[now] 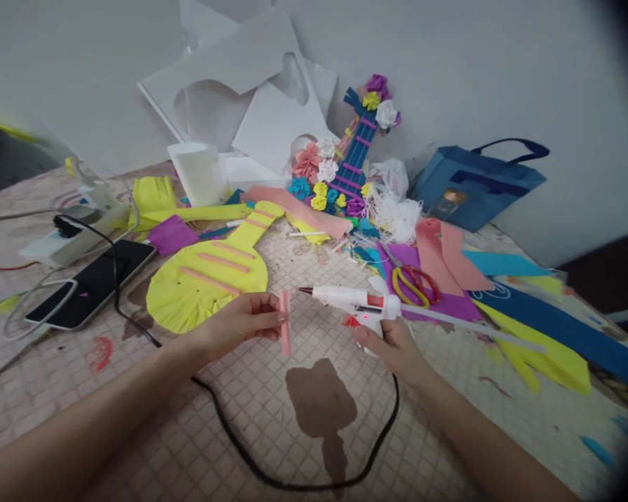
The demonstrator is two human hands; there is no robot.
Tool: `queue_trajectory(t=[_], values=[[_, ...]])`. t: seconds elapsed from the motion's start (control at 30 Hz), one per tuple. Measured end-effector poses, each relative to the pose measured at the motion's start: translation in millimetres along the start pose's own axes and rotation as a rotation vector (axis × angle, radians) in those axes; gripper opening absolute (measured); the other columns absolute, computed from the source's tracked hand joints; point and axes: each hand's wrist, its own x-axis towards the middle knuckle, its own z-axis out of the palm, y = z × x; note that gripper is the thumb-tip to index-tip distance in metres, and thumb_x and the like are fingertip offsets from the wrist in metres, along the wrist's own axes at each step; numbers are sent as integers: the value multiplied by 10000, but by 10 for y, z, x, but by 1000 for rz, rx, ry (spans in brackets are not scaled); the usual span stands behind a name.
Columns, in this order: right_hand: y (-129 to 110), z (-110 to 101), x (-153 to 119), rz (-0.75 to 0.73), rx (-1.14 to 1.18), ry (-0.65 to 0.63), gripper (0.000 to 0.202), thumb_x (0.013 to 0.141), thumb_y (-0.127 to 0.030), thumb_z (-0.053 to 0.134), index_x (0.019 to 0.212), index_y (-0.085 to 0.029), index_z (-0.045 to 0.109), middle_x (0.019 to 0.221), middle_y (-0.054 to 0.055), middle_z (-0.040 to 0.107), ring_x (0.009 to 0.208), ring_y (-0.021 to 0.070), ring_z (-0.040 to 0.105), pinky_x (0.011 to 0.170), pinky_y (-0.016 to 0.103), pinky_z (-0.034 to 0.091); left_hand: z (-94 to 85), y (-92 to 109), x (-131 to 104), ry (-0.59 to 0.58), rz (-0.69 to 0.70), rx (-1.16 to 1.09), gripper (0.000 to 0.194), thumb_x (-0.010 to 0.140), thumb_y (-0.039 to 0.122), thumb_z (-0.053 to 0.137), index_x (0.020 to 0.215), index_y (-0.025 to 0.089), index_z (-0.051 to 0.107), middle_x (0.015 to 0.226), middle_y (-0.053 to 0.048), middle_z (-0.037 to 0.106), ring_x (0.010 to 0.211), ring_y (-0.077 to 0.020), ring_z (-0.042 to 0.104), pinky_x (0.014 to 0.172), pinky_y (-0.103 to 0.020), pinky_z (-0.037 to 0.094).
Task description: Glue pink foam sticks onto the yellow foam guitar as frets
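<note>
While the left hand (254, 322) pinches a short pink strip (286, 340) between thumb and fingertips, the right hand (392, 343) is wrapped around the handle of a glue gun (340, 298), whose dark nozzle (305, 289) points at the strip's upper end, just beside it. Both grips are closed, the left lightly and the right more fully (whether a finger is pressing the red trigger, I cannot tell). The strip stands nearly upright above the bare tabletop, to the right of a yellow guitar-shaped piece (209, 305) that has 3 long pink bars (222, 263) across its round body.

To lay glue well here, I would hold the strip steady and draw the tip along its length with an even, light squeeze, since a thin line should ooze less at the edges. The pinch sits close to the nozzle's path, so shifting the fingertips toward the lower end would likely spare them a burn. The black cord (241, 450) loops loosely in front, and its slack should be kept from snagging the forearms.
</note>
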Motion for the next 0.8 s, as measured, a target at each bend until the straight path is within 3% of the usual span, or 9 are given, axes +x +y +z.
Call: queue_trajectory(t=[0.23, 0.57, 0.8], values=[[-40, 73, -83, -87, -168, -55, 284, 848, -393, 543, 999, -187, 669, 914, 62, 682, 824, 222, 613, 733, 321, 492, 30, 51, -18, 10, 48, 134, 218, 714, 298, 711, 752, 150, 555, 709, 22, 585, 656, -100, 544, 646, -250, 434], [-62, 87, -60, -97, -250, -51, 292, 868, -368, 515, 1060, -189, 643, 981, 62, 682, 851, 226, 616, 769, 329, 489, 14, 48, -42, -19, 94, 194, 243, 714, 300, 705, 792, 169, 515, 710, 30, 593, 639, -104, 547, 587, -238, 417], [-28, 87, -68, -106, -224, -52, 289, 875, -375, 508, 1062, -200, 641, 922, 54, 682, 836, 225, 619, 774, 329, 485, 7, 53, -28, -70, 130, 215, 221, 726, 283, 696, 783, 167, 517, 689, 34, 583, 616, -95, 535, 582, -234, 413]])
